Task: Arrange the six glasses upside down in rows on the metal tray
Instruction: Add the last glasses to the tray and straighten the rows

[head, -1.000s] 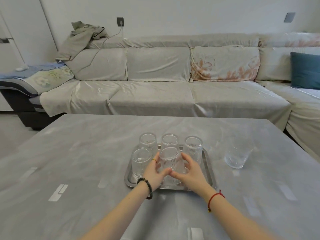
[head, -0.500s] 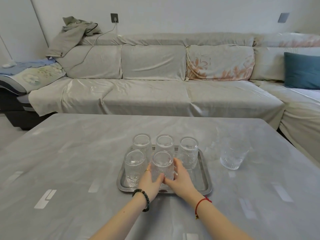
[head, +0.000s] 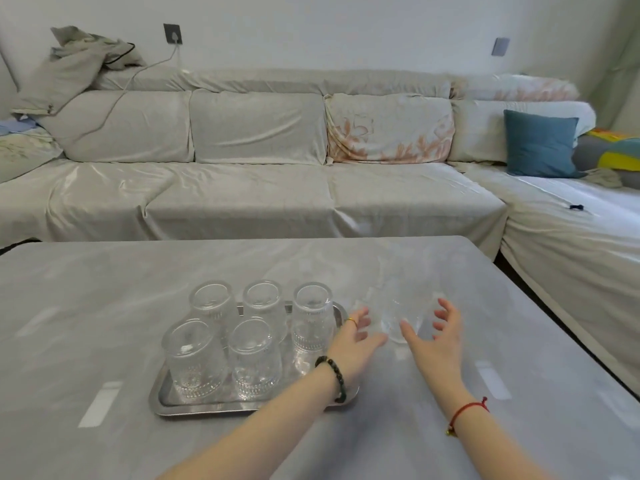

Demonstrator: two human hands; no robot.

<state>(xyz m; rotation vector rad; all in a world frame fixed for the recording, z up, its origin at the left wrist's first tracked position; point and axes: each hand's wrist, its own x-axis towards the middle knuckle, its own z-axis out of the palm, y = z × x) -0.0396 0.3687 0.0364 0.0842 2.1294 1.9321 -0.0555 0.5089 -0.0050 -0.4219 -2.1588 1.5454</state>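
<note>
Several clear ribbed glasses stand upside down on the metal tray (head: 194, 407): three in the back row, such as the right one (head: 313, 318), and two in the front row, such as the middle one (head: 254, 358). The tray's front right spot holds no glass. One more glass (head: 398, 315) stands upright on the table just right of the tray, blurred. My left hand (head: 353, 341) and my right hand (head: 434, 341) are open on either side of this glass, close to it, holding nothing.
The grey table (head: 104, 323) carries the tray near its middle. Behind it runs a long cloth-covered sofa (head: 259, 188) with a blue cushion (head: 540, 143) at the right. The table's right edge (head: 554, 327) drops off beside the sofa.
Both hands have let go of the front middle glass on the tray and moved right to flank the upright glass on the table. The camera has turned right and closer.
</note>
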